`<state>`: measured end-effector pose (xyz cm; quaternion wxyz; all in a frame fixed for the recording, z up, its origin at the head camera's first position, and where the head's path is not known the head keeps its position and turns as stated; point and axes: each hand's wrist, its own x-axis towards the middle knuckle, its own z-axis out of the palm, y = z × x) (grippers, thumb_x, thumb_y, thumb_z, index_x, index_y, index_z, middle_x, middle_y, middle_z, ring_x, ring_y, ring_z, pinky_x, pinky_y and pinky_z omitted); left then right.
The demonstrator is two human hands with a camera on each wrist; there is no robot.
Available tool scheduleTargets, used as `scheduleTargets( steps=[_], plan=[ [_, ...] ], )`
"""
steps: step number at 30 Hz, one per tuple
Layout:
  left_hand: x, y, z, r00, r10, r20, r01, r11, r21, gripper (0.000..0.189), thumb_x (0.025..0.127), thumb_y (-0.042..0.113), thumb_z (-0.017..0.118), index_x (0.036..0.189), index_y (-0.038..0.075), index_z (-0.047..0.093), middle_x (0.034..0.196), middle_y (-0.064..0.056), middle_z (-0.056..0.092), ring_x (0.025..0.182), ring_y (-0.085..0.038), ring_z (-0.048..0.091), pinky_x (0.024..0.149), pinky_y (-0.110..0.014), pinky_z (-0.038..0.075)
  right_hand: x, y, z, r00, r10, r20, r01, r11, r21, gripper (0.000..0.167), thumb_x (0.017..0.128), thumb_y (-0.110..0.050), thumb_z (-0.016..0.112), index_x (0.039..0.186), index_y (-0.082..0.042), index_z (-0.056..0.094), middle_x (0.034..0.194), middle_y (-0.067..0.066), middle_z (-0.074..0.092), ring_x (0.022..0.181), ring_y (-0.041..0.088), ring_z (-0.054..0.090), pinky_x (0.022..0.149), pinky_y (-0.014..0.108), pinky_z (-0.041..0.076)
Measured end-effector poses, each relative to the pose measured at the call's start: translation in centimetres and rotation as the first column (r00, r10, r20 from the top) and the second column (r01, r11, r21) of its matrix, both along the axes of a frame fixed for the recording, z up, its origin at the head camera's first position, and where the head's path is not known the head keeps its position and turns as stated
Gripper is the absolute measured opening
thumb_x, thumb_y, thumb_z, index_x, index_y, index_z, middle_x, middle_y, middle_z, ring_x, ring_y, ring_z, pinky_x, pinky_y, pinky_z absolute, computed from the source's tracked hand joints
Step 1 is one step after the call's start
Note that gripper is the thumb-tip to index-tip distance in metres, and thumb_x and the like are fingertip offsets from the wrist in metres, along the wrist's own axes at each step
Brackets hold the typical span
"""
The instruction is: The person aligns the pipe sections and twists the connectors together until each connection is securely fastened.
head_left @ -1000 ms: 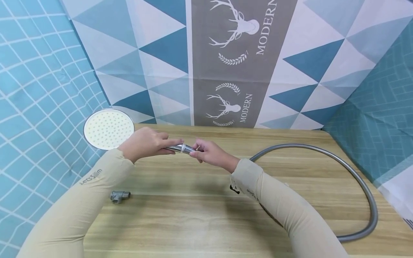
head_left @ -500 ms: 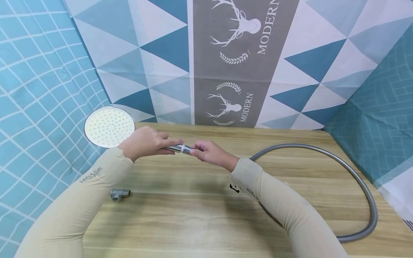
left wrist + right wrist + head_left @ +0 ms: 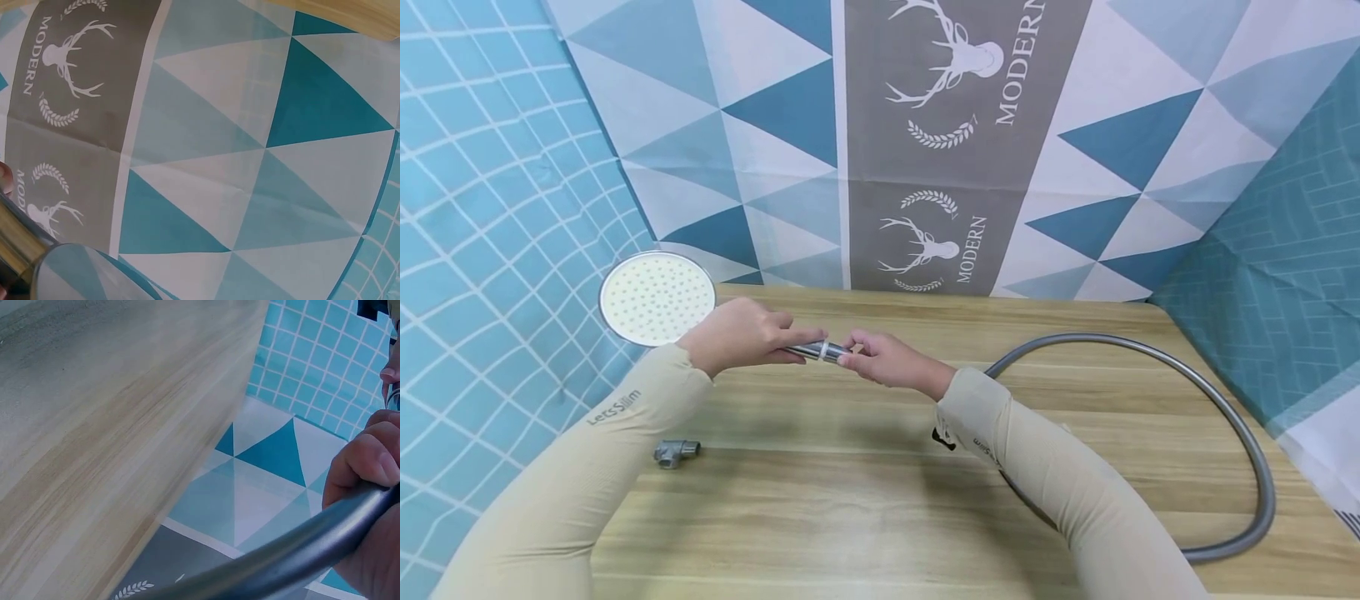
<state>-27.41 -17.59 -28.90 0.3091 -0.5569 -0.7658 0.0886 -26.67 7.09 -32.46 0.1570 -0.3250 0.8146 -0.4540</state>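
My left hand (image 3: pixel 741 335) grips the chrome handle of a shower head (image 3: pixel 657 298), whose round pale nozzle face is turned up toward the head camera at the left. Its index finger lies along the handle toward the joint. There a chrome hose end (image 3: pixel 833 353) meets the handle, with a pale ring between them. Thumb and fingers of my right hand (image 3: pixel 891 360) pinch that hose end. In the right wrist view, the grey hose (image 3: pixel 281 559) runs out from under the curled fingers. The left wrist view catches a curved shiny chrome surface (image 3: pixel 87 275) at its lower left.
The hose (image 3: pixel 1247 425) loops across the right side of the wooden table (image 3: pixel 850 517). A small metal tee fitting (image 3: pixel 676 452) lies at the left, near my left sleeve. A patterned backdrop (image 3: pixel 790 150) rises behind the table, with blue tiled sheets on both sides.
The right hand's fingers and thumb have shifted a little around the hose end. The shower head has moved very slightly right, and both hands keep their hold.
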Motion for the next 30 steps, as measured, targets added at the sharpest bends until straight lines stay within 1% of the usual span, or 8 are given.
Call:
scheduleTargets(
  steps=[5,8,14,20,22,26,28,30],
  plan=[
    [0.06,0.06,0.14,1.000,-0.007,-0.005,0.007,1.000,0.004,0.044,0.074,0.038,0.080,0.112,0.023,0.064,0.057,0.001,0.044,0.039,-0.009,0.028,0.036,-0.024,0.026,0.18,-0.03,0.20,0.999,-0.041,0.011,0.041,0.999,-0.028,0.011,0.096,-0.011,0.058,0.094,-0.001,0.054,0.054,-0.001,0.045,0.044,0.009,0.036,0.044,0.022,0.030],
    [0.04,0.11,0.22,1.000,-0.011,-0.014,0.011,1.000,0.015,0.045,0.073,0.037,0.081,0.112,0.023,0.064,0.057,0.001,0.044,0.039,-0.009,0.027,0.036,-0.024,0.025,0.35,-0.09,0.34,0.998,-0.068,-0.012,0.067,0.997,-0.037,0.011,0.095,-0.011,0.059,0.093,0.000,0.056,0.055,0.000,0.048,0.043,0.009,0.039,0.043,0.022,0.032],
    [0.01,0.11,0.07,0.999,-0.019,-0.047,0.019,1.000,0.002,0.044,0.073,0.039,0.079,0.112,0.024,0.064,0.057,0.001,0.041,0.040,-0.009,0.022,0.036,-0.025,0.022,0.77,-0.44,0.36,0.996,-0.045,-0.082,0.043,0.999,-0.023,0.010,0.097,-0.008,0.055,0.093,0.001,0.056,0.065,0.003,0.054,0.052,0.009,0.044,0.048,0.021,0.036],
    [-0.03,0.10,-0.24,0.998,-0.028,-0.050,0.029,0.999,0.017,0.043,0.073,0.039,0.079,0.110,0.025,0.065,0.057,0.001,0.041,0.040,-0.009,0.022,0.036,-0.025,0.022,0.92,-0.63,-0.10,0.990,-0.051,-0.128,0.045,0.998,-0.049,0.010,0.096,-0.006,0.055,0.093,0.003,0.056,0.066,0.001,0.051,0.053,0.008,0.040,0.050,0.020,0.033],
    [-0.04,0.10,-0.30,0.999,-0.029,-0.045,0.030,0.999,0.023,0.042,0.073,0.039,0.078,0.111,0.024,0.066,0.057,0.001,0.041,0.039,-0.009,0.023,0.036,-0.025,0.023,0.98,-0.62,-0.20,0.992,-0.053,-0.118,0.044,0.996,-0.073,0.008,0.096,-0.004,0.055,0.099,0.004,0.054,0.066,0.002,0.051,0.053,0.008,0.038,0.050,0.020,0.031],
    [0.00,0.05,-0.34,0.999,-0.027,-0.017,0.028,0.999,0.042,0.043,0.073,0.037,0.078,0.112,0.022,0.067,0.056,0.001,0.042,0.041,-0.008,0.022,0.037,-0.024,0.022,0.95,-0.52,-0.34,0.996,-0.083,-0.044,0.075,0.985,-0.156,0.019,0.091,0.003,0.060,0.105,0.004,0.047,0.068,0.008,0.059,0.052,0.009,0.040,0.049,0.021,0.032],
    [0.06,0.01,-0.29,1.000,-0.028,-0.002,0.028,0.998,0.052,0.043,0.073,0.036,0.078,0.112,0.021,0.067,0.056,0.002,0.042,0.041,-0.008,0.021,0.037,-0.023,0.021,0.92,-0.46,-0.40,0.994,-0.105,-0.029,0.097,0.977,-0.190,0.025,0.086,0.006,0.066,0.103,0.005,0.047,0.072,0.012,0.064,0.054,0.009,0.045,0.050,0.021,0.035],
    [0.13,0.00,-0.21,1.000,-0.028,0.001,0.028,0.998,0.057,0.044,0.073,0.035,0.079,0.113,0.021,0.067,0.057,0.002,0.042,0.042,-0.008,0.020,0.038,-0.023,0.021,0.89,-0.44,-0.42,0.991,-0.121,-0.052,0.108,0.974,-0.199,0.026,0.081,0.007,0.070,0.098,0.005,0.051,0.079,0.016,0.067,0.060,0.008,0.052,0.053,0.020,0.040]
  ],
)
